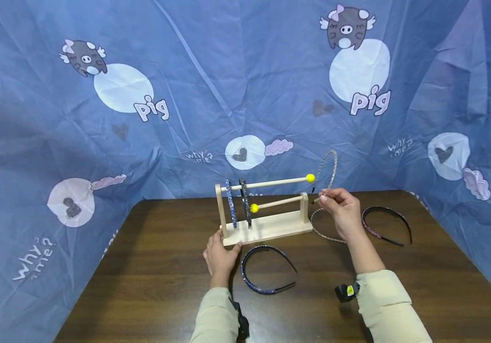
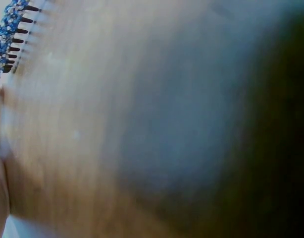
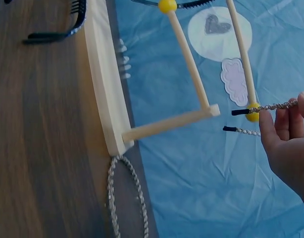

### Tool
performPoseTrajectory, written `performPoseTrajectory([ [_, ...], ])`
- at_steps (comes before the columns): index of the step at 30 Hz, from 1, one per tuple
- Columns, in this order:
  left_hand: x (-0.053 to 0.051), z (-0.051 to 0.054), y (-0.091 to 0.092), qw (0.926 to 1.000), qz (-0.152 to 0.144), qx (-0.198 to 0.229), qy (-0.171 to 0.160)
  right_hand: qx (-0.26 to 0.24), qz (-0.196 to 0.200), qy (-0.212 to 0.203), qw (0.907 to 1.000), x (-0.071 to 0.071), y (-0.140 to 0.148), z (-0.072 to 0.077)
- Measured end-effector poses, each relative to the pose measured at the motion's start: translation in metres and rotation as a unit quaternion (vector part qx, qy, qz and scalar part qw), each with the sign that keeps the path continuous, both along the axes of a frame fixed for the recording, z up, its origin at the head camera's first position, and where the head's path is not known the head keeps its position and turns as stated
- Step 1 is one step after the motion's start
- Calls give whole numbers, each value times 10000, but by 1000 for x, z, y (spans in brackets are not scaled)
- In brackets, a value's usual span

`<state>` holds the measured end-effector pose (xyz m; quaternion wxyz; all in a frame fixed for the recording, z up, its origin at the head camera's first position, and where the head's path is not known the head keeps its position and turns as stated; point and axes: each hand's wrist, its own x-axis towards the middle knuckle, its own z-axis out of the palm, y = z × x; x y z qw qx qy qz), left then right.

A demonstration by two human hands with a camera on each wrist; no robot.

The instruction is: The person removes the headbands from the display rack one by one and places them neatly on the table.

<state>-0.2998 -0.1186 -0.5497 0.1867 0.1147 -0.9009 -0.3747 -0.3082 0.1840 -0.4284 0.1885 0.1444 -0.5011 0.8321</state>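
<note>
A thin, braided-looking headband [image 1: 334, 167] is pinched near one tip by my right hand [image 1: 345, 212]. Its two dark tips [image 3: 239, 112] point toward the yellow ball [image 1: 310, 178] on the end of the upper rod. The pale wooden stand [image 1: 271, 231] has two rods. A blue glittery headband [image 1: 231, 202] and a dark one [image 1: 245, 202] hang on the upper rod near its left post. My left hand [image 1: 221, 257] rests at the left end of the stand's base, thumb along the front edge; its exact hold is partly hidden. The left wrist view is mostly blurred.
A blue headband [image 1: 251, 283] lies on the brown table [image 1: 155, 281] in front of the stand. Right of the stand lie another thin braided headband [image 1: 324, 236] and a dark pinkish headband [image 1: 371, 231]. A blue patterned cloth [image 1: 211, 57] hangs behind the table.
</note>
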Motion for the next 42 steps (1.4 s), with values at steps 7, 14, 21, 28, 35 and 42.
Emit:
performPoseTrajectory([
  [7, 4, 0, 3, 10000, -21, 12, -38, 1015, -88, -14, 9948, 19, 17, -11],
  [14, 1, 1, 1, 10000, -25, -15, 86, 2377, 398, -180, 9704, 33, 21, -23],
  [21, -1, 2, 0, 10000, 5, 1, 1, 3419, 1340, -457, 9290, 41, 20, -31],
  [28, -1, 1, 1, 10000, 36, -7, 50, 4043, 2332, -685, 8817, 44, 21, -41],
  [35, 0, 0, 0, 9999, 31, 7, 111, 4196, 3106, -870, 8485, 47, 22, -49],
  [42, -1, 0, -1, 10000, 42, 22, 78, 4435, 3678, -1061, 8104, 51, 23, -53],
])
